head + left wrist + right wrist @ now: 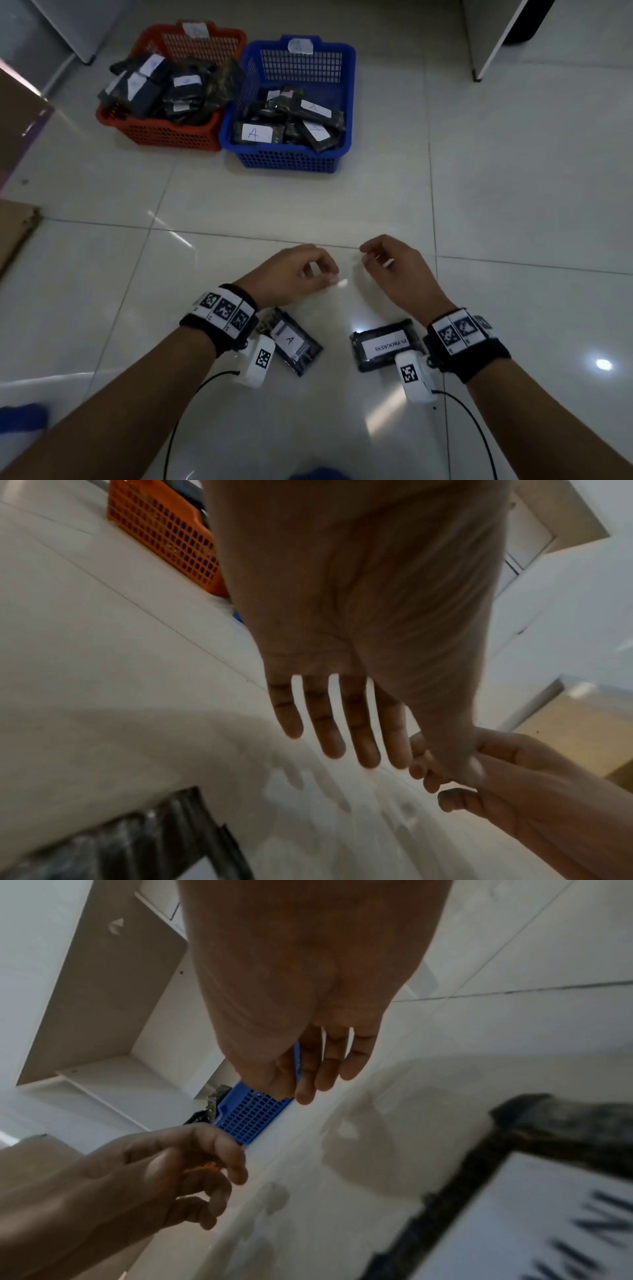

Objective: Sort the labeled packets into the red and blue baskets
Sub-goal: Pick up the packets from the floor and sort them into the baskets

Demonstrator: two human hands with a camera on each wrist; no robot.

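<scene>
Black packet marked A (294, 344) seen under left wrist, IN PROGRESS packet (385, 344) under right wrist, left hand (294, 274) and right hand (397, 270) held loosely curled above floor, nothing gripped.

bare forearms | black wristbands (219, 325), white coded tags | white wrist cameras (258, 363), black cables (178, 428)

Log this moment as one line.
left hand: empty | right hand: empty | floor: A packet, IN PROGRESS packet | red basket, blue basket: part-filled
</scene>
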